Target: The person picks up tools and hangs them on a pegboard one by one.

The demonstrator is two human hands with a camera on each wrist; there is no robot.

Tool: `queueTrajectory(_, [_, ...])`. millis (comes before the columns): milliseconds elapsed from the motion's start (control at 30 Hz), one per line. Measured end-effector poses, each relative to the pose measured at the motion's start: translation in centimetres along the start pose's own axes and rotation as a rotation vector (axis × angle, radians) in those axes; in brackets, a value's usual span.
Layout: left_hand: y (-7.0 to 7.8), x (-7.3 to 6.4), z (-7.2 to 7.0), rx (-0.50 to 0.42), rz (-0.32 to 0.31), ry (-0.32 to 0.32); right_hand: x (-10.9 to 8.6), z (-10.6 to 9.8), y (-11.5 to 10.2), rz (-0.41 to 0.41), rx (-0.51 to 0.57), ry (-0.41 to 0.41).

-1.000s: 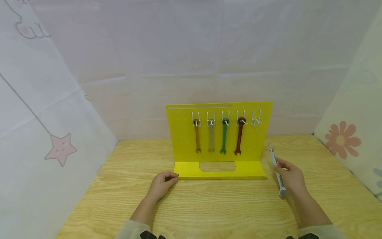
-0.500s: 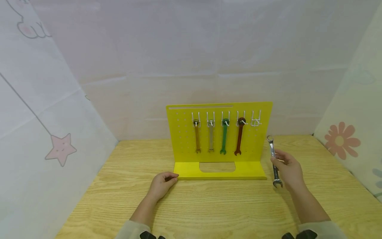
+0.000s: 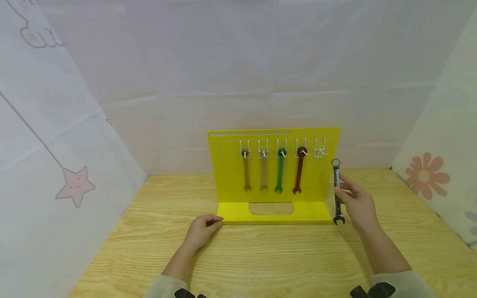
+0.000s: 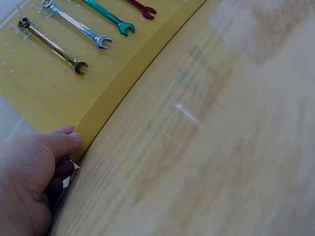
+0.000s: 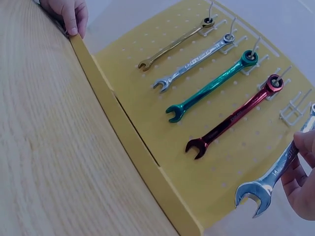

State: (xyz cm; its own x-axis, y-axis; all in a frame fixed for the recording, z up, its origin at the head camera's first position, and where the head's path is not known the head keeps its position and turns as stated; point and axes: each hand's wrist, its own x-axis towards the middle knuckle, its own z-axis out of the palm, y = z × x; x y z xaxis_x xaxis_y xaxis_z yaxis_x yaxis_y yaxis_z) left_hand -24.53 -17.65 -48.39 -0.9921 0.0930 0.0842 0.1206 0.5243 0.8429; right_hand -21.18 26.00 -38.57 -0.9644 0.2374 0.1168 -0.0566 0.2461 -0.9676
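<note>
My right hand (image 3: pixel 359 205) grips a silver combination wrench (image 3: pixel 337 188) by its shank, ring end up and open jaw down, just right of the yellow pegboard (image 3: pixel 231 174). In the right wrist view the held wrench (image 5: pixel 278 172) has its open end toward the camera. With thumb and fingers my left hand (image 3: pixel 202 230) pinches the left front corner of the pegboard's base. Gold (image 3: pixel 246 171), silver (image 3: pixel 263 171), green (image 3: pixel 280 171) and red (image 3: pixel 299 174) wrenches hang in a row by their ring ends. At the right end is a bare white hook (image 3: pixel 319 152).
The pegboard stands on a wood-grain table (image 3: pixel 275 256), its base lip (image 5: pixel 128 152) along the front. A pale cloth backdrop (image 3: pixel 238 82) hangs behind, with printed side sheets (image 3: pixel 425 174) at left and right.
My right hand has raised the silver wrench and brought it slightly left, toward the board's right edge. The wrench now stands nearly upright. My left hand has stayed at the corner.
</note>
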Motion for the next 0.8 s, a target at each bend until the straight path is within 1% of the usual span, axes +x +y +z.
queueTrajectory(67, [0.0, 0.0, 0.0, 0.001, -0.003, 0.001, 0.1, 0.1, -0.3, -0.018, 0.018, 0.0])
queueTrajectory(267, [0.0, 0.0, 0.0, 0.0, -0.004, 0.007, 0.4, 0.5, -1.2, -0.051, 0.022, 0.003])
queueTrajectory(433, [0.0, 0.0, 0.0, 0.012, -0.005, 0.007, 0.6, 1.1, -1.7, -0.066, 0.151, -0.002])
queueTrajectory(533, [-0.1, 0.0, 0.0, 0.021, 0.005, 0.006, 0.8, 1.4, -1.8, -0.083, 0.186, -0.015])
queueTrajectory(633, [-0.1, 0.1, 0.0, 0.016, 0.0, 0.007, 1.0, 1.6, -1.8, -0.094, 0.155, -0.023])
queueTrajectory(800, [-0.2, 0.2, 0.0, 0.007, -0.004, 0.004, 1.4, 2.0, -1.7, -0.096, 0.067, -0.027])
